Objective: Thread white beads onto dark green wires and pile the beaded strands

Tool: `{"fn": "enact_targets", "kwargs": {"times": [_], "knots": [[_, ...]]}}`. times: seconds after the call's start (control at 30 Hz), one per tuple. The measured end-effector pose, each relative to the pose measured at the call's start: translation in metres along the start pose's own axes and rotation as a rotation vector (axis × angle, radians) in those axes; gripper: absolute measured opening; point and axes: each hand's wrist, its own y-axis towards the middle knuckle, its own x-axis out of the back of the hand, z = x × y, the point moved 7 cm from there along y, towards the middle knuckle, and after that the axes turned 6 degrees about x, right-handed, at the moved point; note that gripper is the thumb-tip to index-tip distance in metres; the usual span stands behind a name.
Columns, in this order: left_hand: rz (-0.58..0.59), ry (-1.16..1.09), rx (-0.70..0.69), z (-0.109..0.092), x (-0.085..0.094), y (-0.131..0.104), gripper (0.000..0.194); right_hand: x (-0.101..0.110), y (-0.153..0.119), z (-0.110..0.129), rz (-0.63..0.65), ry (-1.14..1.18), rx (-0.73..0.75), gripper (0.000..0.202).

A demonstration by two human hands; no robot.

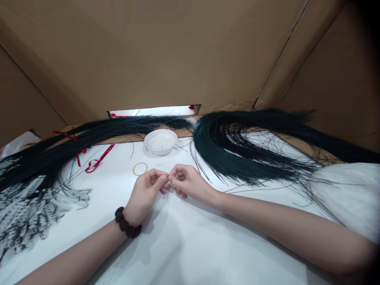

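Observation:
Over the white tabletop (190, 237), my left hand (150, 190) and my right hand (187, 180) meet fingertip to fingertip. Each is closed in a pinch, and whatever lies between the fingers is too small to make out. Just beyond them stands a white bowl (160, 147) with small whitish pieces inside. A yellow rubber band (139, 169) lies flat beside my left hand. To the right of my right hand a thick bundle of dark green cords (213, 154) curves round, its loose ends spread on the table.
Dark cords with white pieces on their ends (29, 209) lie at the left, near a red ribbon (99, 160). A clear plastic bag (350, 194) sits at the right. Cardboard walls (148, 55) enclose the back and sides, with a low slot (154, 111) at the back.

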Motion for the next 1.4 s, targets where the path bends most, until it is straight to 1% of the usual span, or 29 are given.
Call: {"fn": "enact_targets", "kwargs": {"times": [0.33, 0.47, 0.6, 0.73, 0.9, 1.1, 1.27, 1.4], "knots": [[0.019, 0.006, 0.007, 0.002, 0.000, 0.002, 0.014, 0.000, 0.000, 0.002, 0.009, -0.015, 0.015, 0.007], [0.017, 0.124, -0.054, -0.002, 0.001, 0.000, 0.015, -0.001, -0.001, 0.002, 0.014, -0.004, 0.007, 0.006], [-0.007, 0.292, -0.161, -0.008, 0.002, -0.004, 0.016, 0.000, -0.001, 0.001, 0.007, -0.010, -0.007, 0.005], [-0.017, 0.364, -0.215, -0.011, 0.002, -0.007, 0.016, 0.001, -0.002, 0.000, 0.009, -0.012, 0.001, 0.007], [-0.003, 0.339, -0.189, -0.011, 0.002, -0.004, 0.016, 0.000, -0.001, 0.003, 0.019, -0.027, 0.016, 0.008], [0.002, 0.259, -0.145, -0.007, 0.003, -0.001, 0.013, 0.000, 0.001, 0.000, 0.020, -0.020, -0.005, 0.004], [0.015, 0.281, -0.129, -0.006, 0.002, 0.000, 0.014, 0.000, 0.002, -0.002, 0.022, 0.014, -0.028, 0.004], [0.037, 0.237, -0.106, -0.004, 0.001, 0.001, 0.012, 0.001, 0.003, -0.004, 0.019, 0.037, -0.055, 0.003]]}}
